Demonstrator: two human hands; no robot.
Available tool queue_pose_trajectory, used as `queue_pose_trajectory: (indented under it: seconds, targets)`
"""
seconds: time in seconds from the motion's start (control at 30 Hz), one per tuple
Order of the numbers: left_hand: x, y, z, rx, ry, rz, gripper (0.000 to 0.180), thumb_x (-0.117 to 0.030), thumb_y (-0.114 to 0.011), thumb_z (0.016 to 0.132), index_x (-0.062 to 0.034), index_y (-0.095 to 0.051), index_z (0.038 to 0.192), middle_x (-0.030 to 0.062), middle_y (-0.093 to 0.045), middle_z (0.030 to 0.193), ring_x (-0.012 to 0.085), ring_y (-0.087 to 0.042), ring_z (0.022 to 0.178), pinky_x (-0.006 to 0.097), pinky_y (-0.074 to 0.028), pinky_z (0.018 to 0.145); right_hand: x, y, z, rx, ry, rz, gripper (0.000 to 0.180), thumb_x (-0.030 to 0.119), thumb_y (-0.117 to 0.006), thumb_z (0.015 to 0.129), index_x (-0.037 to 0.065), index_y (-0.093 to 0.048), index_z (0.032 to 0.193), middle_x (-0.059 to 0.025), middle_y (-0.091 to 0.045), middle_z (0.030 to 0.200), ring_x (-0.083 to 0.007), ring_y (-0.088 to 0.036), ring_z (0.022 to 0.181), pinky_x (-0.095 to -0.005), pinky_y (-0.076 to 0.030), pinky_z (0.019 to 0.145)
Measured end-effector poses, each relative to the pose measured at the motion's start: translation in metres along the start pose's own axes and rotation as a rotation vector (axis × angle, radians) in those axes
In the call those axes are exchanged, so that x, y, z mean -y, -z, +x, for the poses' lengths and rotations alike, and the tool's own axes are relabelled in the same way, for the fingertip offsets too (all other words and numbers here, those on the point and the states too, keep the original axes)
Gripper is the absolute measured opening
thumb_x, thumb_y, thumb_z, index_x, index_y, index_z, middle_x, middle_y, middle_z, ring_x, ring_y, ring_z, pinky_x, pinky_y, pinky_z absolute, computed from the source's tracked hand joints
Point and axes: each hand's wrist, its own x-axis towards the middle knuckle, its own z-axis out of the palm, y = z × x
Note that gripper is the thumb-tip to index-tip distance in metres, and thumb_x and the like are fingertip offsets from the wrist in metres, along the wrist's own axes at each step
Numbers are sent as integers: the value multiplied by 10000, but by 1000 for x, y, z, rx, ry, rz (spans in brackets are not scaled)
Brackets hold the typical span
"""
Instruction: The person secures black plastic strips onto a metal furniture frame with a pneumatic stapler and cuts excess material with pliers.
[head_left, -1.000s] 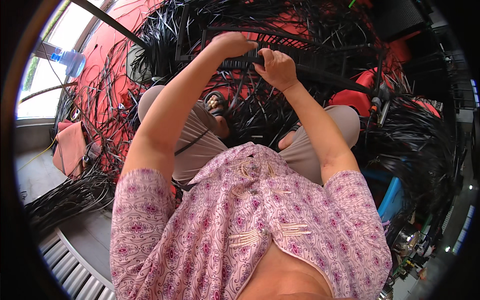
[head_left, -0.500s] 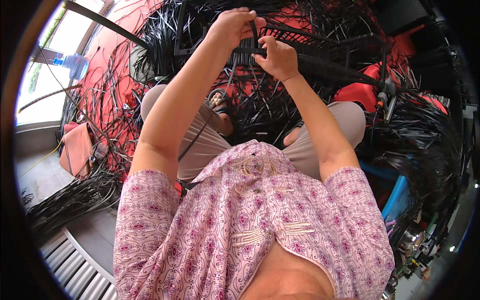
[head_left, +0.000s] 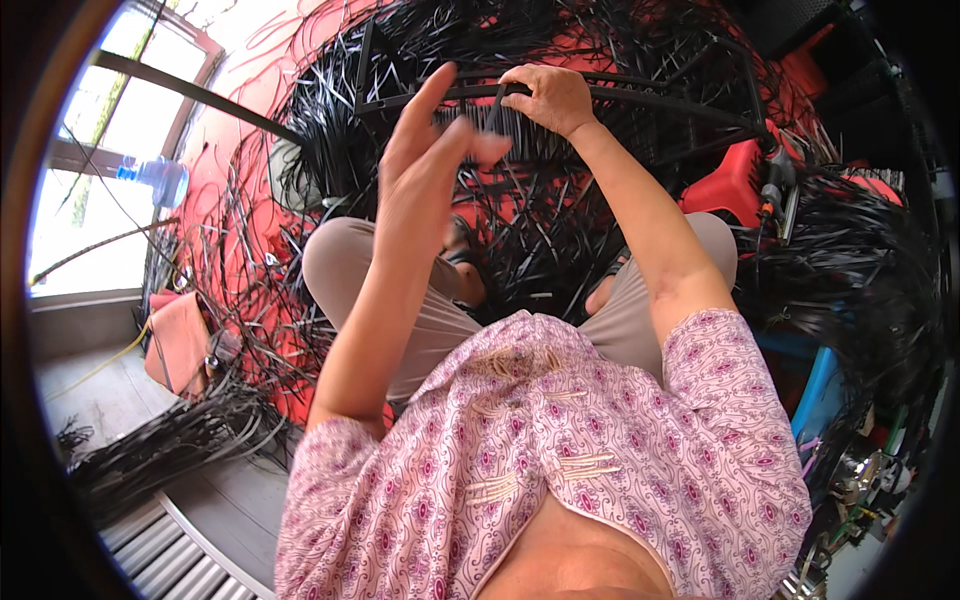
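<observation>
Beyond my knees stands a dark frame point(head_left: 645, 98) with straight rails, partly covered in woven black strands. My right hand point(head_left: 553, 100) is closed at its near rail, pinching a flat black strip point(head_left: 496, 108) between thumb and fingers. The strip slants down from that pinch toward my left hand point(head_left: 420, 165). Smeared by motion, the left hand is raised in front of the frame's left part, its index finger stretched up and apart from the thumb. The strip's lower end passes near its fingertips; contact there cannot be made out.
Loose black strips point(head_left: 840, 270) are heaped around the frame and over the red floor point(head_left: 245, 190). At right sit a red stool-like object point(head_left: 728, 185) and a power tool point(head_left: 775, 185). Left are a water bottle point(head_left: 165, 182), a pinkish cloth point(head_left: 178, 345) and a slatted bench point(head_left: 185, 555).
My left hand has come off the strip near the rail, dropping nearer to me with its fingers spread. My right hand has risen slightly to the rail, still pinching the strip. The view shifted somewhat.
</observation>
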Motion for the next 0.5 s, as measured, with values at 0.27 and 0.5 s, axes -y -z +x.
queue_pose_trajectory:
  seconds: [0.27, 0.5]
  targets:
    - [-162, 150, -118, -153, -697, -86, 446, -87, -557, 951, 42, -450, 1364, 97, -570, 801, 224, -603, 836, 358, -543, 825, -22, -2, 52, 46, -91, -61, 358, 427, -697, 773, 227, -709, 1069, -36, -719, 1011, -254, -676, 943, -389, -527, 835]
    - [-95, 348, -205, -1045, -389, -221, 181, -173, -546, 974, -19, -641, 989, 100, -703, 910, 218, -683, 849, 375, -558, 768, -38, -7, 50, 3, -55, -25, 364, 396, -707, 768, 231, -708, 1093, -34, -722, 1007, -245, -677, 936, -379, -515, 872]
